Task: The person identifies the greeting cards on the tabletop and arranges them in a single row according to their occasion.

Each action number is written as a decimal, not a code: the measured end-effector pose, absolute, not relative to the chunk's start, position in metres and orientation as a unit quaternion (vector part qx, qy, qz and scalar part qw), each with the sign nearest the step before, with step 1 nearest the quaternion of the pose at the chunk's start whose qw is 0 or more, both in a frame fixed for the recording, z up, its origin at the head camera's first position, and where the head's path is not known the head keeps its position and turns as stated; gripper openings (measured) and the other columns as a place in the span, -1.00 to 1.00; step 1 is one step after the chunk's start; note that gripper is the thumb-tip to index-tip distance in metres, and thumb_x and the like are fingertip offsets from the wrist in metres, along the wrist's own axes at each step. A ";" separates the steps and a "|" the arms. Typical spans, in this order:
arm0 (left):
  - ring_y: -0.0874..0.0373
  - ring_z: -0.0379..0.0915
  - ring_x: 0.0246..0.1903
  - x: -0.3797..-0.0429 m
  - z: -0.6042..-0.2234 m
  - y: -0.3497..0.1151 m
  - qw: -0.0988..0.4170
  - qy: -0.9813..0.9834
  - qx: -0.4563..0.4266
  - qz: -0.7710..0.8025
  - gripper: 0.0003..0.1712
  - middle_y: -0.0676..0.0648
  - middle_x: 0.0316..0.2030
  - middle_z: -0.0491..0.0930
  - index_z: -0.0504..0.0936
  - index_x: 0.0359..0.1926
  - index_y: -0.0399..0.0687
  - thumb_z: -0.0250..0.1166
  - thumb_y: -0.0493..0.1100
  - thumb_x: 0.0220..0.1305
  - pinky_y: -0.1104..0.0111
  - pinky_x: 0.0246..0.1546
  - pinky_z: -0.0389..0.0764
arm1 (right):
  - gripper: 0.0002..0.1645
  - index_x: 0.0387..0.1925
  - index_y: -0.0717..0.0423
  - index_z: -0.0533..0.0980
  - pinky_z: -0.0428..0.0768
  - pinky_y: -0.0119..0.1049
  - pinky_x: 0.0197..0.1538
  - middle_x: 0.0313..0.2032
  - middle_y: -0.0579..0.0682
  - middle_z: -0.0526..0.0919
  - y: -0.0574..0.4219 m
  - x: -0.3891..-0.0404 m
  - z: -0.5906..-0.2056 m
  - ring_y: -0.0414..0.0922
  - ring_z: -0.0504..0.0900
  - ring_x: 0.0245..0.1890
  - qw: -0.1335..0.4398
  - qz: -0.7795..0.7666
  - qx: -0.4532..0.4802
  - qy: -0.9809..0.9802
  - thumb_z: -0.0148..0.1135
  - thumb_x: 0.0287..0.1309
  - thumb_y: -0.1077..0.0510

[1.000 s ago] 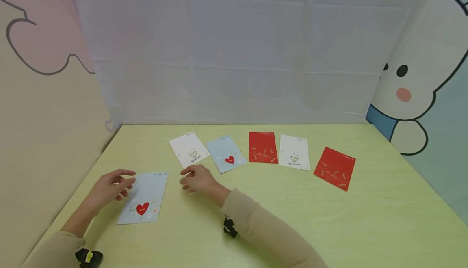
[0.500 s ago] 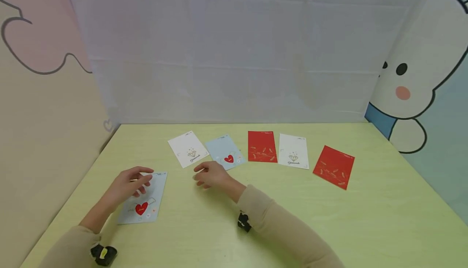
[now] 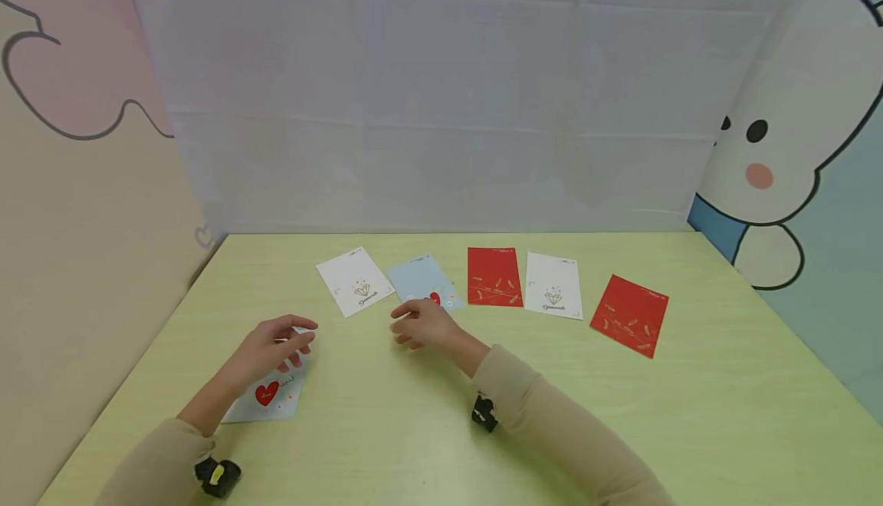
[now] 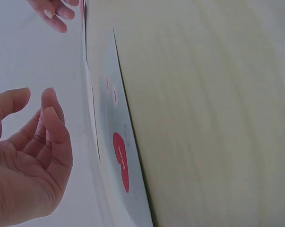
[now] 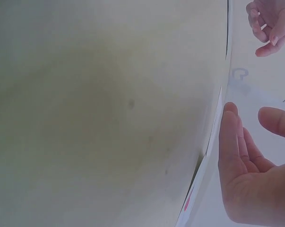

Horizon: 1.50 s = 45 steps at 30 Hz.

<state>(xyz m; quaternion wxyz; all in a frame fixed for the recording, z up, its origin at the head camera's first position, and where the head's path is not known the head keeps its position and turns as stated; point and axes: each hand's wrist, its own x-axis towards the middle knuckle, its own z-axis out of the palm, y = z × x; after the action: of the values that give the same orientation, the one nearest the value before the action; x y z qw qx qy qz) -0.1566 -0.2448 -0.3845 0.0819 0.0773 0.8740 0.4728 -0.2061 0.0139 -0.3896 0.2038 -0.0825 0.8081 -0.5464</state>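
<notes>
My left hand hovers over a light-blue card with a red heart, hiding its upper part in the head view. From the left wrist, gaps show between that hand and the card lying flat; thumb and fingers are loosely bent around nothing. My right hand is raised before a second light-blue heart card in the far row and covers part of its heart. The right wrist view shows this hand with relaxed fingers, thumb apart, holding nothing.
Along the far side of the yellow-green table lie a white diamond card, a red card, another white diamond card and a tilted red card. A white sheet hangs behind the table.
Both hands have moved to the right. The left now covers more of the near card, and the right has passed from near the white card to the far light-blue one. The cards stay put.
</notes>
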 end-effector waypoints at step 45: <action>0.04 0.53 -0.39 -0.189 -0.395 -0.160 0.136 0.836 0.038 0.530 -0.54 -0.16 -0.26 0.51 0.35 0.05 -0.39 0.17 -0.21 0.18 0.27 -0.47 0.54 | -0.64 -0.08 0.18 0.46 0.52 -0.36 -0.38 -0.34 0.04 0.52 0.079 -0.247 -0.391 -0.12 0.56 -0.45 0.142 -0.498 0.031 0.855 0.18 0.07 0.14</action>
<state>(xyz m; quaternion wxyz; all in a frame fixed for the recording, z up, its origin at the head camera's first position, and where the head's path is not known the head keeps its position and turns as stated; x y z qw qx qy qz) -0.1893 -0.1600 -0.3953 0.1362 0.0377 0.8362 0.5299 -0.2468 0.0785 -0.3906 0.1416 0.0313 0.8552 -0.4976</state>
